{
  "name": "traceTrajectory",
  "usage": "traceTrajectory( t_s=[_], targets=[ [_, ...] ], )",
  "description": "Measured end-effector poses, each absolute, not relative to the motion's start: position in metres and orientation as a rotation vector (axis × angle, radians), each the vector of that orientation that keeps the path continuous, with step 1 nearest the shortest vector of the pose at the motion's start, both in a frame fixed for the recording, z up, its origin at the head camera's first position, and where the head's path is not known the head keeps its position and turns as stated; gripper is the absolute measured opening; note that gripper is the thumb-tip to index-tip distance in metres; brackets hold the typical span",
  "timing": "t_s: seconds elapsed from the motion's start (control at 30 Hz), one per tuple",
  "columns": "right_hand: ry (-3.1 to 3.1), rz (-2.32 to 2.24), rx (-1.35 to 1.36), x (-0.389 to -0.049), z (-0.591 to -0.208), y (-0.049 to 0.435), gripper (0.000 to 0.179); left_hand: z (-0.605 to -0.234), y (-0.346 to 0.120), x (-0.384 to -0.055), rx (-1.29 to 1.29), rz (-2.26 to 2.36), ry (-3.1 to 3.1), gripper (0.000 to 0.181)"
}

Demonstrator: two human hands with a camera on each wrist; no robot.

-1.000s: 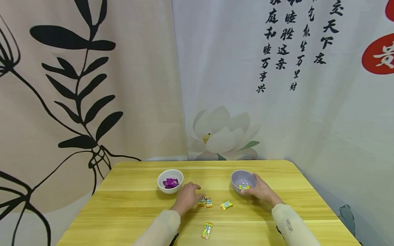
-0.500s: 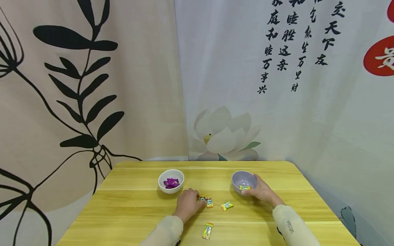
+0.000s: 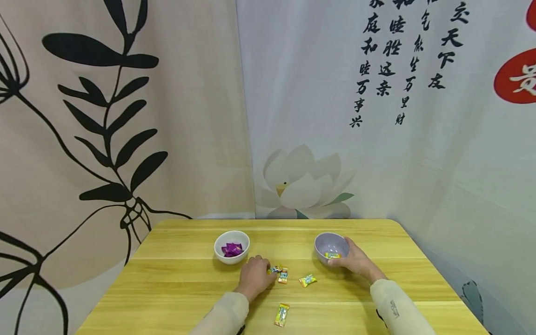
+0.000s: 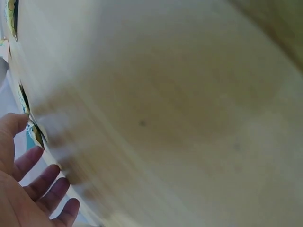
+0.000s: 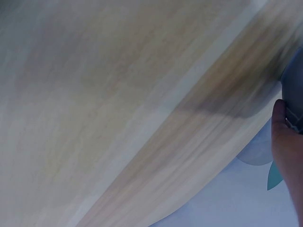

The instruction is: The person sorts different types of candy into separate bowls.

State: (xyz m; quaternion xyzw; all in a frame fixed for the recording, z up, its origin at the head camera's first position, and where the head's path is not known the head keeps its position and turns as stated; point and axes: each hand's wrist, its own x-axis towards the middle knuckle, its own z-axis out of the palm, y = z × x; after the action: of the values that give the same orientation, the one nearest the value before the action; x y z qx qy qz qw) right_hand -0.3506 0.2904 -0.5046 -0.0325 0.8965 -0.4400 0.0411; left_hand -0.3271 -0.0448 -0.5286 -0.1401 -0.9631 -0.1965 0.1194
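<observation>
My left hand is low over the table, its thumb and forefinger pinching a small wrapped candy. In the left wrist view that candy lies between the thumb and forefinger tips, while the other fingers spread loosely. A second yellow candy lies right beside it. On the right, my right hand grips the side of a lavender bowl, thumb at the front and fingers at the far side. A yellow candy lies in that bowl. The right wrist view catches only the thumb against the bowl.
A white bowl with purple-wrapped candies stands behind my left hand. One yellow candy lies between the hands, another nearer the front. The wooden table ends at a printed cloth backdrop.
My left hand has come down and to the right onto the candy, which has turned to lie more slantwise. My right hand stays on the lavender bowl.
</observation>
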Motion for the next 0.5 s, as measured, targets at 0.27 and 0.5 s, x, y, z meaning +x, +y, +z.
traceTrajectory(
  t_s=[0.27,0.5],
  targets=[
    [2.748,-1.353,-0.095,-0.3512,-0.5062,0.2901,0.122,-0.5281,-0.0471,-0.3284,-0.444,-0.535,-2.843,0.028],
    [2.756,-1.346,-0.101,-0.3519,-0.5063,0.2902,0.122,-0.5299,-0.051,-0.3303,-0.481,-0.557,-2.808,0.021]
  ],
)
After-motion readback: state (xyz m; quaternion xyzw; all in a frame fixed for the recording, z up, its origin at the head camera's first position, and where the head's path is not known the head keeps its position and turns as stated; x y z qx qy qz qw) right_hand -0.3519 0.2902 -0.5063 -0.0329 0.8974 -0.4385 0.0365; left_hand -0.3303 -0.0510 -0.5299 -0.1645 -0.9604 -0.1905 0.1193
